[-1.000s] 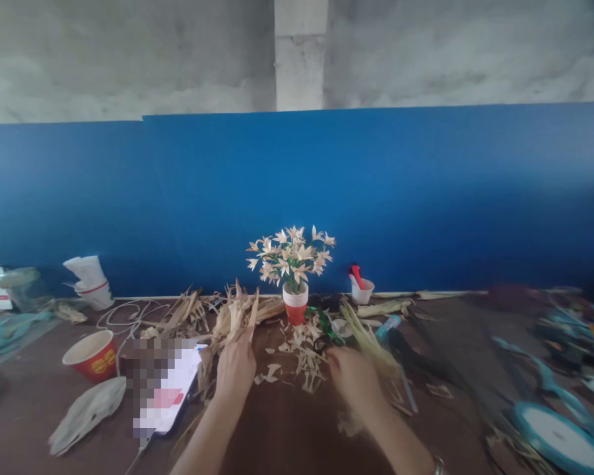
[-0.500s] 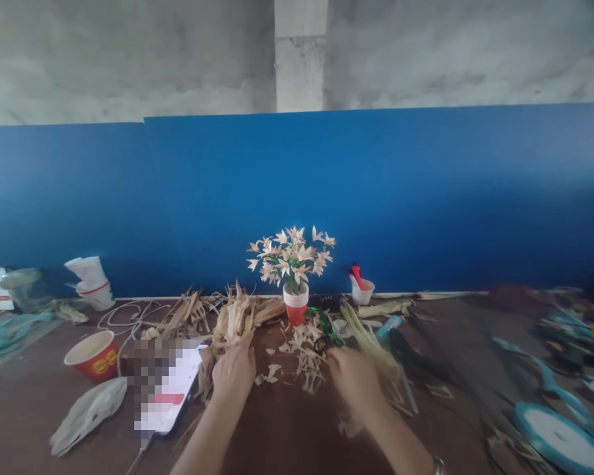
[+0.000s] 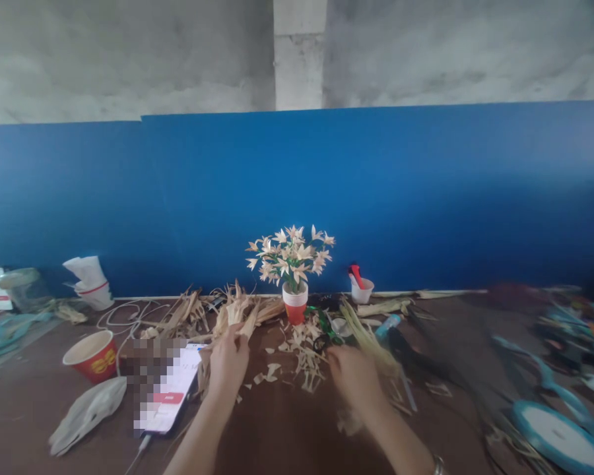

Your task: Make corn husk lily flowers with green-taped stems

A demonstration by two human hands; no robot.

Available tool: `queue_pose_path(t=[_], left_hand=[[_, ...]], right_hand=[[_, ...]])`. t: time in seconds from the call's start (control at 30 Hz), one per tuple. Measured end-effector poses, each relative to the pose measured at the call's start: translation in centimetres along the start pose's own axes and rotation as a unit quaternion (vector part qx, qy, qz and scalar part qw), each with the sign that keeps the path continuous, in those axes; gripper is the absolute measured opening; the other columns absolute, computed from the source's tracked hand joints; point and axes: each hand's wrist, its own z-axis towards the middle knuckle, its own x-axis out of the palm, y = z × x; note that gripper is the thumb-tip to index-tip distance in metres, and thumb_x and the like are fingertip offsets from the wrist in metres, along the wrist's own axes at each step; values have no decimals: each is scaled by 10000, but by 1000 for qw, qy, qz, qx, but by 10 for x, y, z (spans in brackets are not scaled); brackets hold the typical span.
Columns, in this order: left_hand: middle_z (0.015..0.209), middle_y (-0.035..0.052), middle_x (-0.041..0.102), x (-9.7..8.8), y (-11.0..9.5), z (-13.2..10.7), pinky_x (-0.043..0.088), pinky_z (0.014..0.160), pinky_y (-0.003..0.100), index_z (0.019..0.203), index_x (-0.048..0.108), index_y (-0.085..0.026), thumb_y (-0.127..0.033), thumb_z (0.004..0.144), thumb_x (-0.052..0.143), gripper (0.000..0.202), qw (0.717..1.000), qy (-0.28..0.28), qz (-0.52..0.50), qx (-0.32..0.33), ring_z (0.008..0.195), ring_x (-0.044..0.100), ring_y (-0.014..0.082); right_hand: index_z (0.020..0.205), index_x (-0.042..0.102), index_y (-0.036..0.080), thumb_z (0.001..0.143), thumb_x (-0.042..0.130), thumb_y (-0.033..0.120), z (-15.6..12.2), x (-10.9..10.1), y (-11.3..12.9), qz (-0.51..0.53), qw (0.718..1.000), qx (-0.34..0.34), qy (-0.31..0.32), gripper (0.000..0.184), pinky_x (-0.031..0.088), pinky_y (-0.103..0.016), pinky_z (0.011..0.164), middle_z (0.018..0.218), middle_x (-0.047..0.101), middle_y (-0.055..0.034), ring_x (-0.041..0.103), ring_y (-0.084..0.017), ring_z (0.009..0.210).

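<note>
The left hand [image 3: 228,361], just left of the lower middle of the frame, has its fingers bent at the edge of a pile of dry husks [image 3: 238,309]. It touches a pale piece there, but one cannot tell if the fingers grip it. The right hand [image 3: 351,376], right of the lower middle, is curled up, with the ends of its fingers next to little pale scraps [image 3: 307,359]. One cannot tell if it holds anything.

The scraps lie loose on the brown table [image 3: 287,435], between the hands and a bit beyond. They look cut or torn, so some small work seems done, but they are not joined into anything. The pile by the left hand looks mostly whole, so lots of it seems not yet used.

Just past the scraps, in the middle of the frame, pale flowers [image 3: 291,254] stand up in a red and white cup [image 3: 295,309]. That bunch is full and looks finished. Right of the scraps lies a long greenish husk [image 3: 371,340], which looks uncut too.
</note>
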Motion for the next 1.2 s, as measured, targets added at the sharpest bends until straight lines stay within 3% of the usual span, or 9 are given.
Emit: queue_pose_path(t=[0.1, 0.23, 0.37, 0.53, 0.7, 0.8, 0.9, 0.97, 1.2], left_hand=[[959, 85, 708, 9, -1, -2, 474, 789, 298, 1054, 613, -155, -163, 829, 443, 282, 996, 6, -53, 68, 872, 652, 201], [1095, 95, 676, 25, -4, -12, 439, 916, 316, 1052, 642, -157, -101, 817, 402, 341, 975, 107, -24, 194, 1023, 606, 198], [1235, 134, 596, 32, -9, -26, 375, 1007, 344, 1141, 610, -112, -76, 779, 420, 410, 953, 184, 21, 238, 1157, 523, 220], [1096, 92, 675, 29, -14, -29, 420, 945, 299, 1062, 660, -162, -50, 775, 404, 401, 949, 211, -23, 234, 1049, 592, 197], [1077, 76, 666, 25, -12, -20, 411, 921, 280, 1075, 642, -166, 43, 711, 385, 492, 976, 150, 3, 159, 1043, 586, 177], [1013, 79, 683, 22, -12, -19, 420, 880, 276, 976, 684, -161, 38, 678, 410, 451, 972, 183, 37, 140, 987, 605, 188], [909, 77, 691, 20, -18, -25, 432, 817, 258, 854, 715, -167, 26, 656, 413, 409, 955, 231, 36, 182, 917, 617, 188], [851, 72, 691, 21, -23, -29, 438, 787, 252, 801, 720, -172, 19, 658, 409, 393, 946, 252, 18, 201, 878, 620, 186], [879, 48, 691, 35, -22, -29, 484, 715, 229, 941, 690, -166, 0, 712, 372, 426, 947, 209, -166, 181, 722, 641, 132]], right_hand=[[895, 687, 216, 833, 433, 163, 0, 0, -1, -16, 1000, 6, 2, 267, 349, -285, 750, 877, 699, -52, 611, -196, 862], [907, 689, 200, 788, 449, 94, 0, 1, -4, -56, 998, 31, 13, 288, 351, -297, 738, 915, 676, -84, 596, -209, 879], [891, 689, 204, 774, 475, 112, -1, 1, -4, -67, 997, 39, 27, 261, 356, -307, 723, 923, 656, -92, 585, -226, 898], [868, 692, 209, 781, 470, 121, -2, -2, -2, -58, 997, 39, 36, 254, 356, -313, 721, 882, 657, -88, 594, -226, 875], [907, 683, 188, 806, 430, 117, 0, -5, -1, -21, 999, 26, 7, 282, 366, -308, 759, 904, 656, -89, 581, -209, 873], [1012, 657, 209, 785, 411, 69, -2, -2, 5, 51, 994, -93, -1, 362, 361, -292, 819, 995, 634, -67, 537, -188, 948], [1094, 625, 253, 744, 437, 49, -8, 6, 14, 85, 966, -239, 55, 447, 336, -296, 896, 1166, 579, -30, 466, -186, 1073], [1130, 605, 290, 759, 447, 70, -9, 12, 17, 72, 954, -274, 97, 460, 322, -300, 920, 1225, 556, -2, 439, -186, 1121], [996, 667, 241, 776, 431, 76, 1, 11, 3, -9, 990, -122, 71, 362, 338, -304, 841, 1091, 638, -44, 521, -203, 1021]])
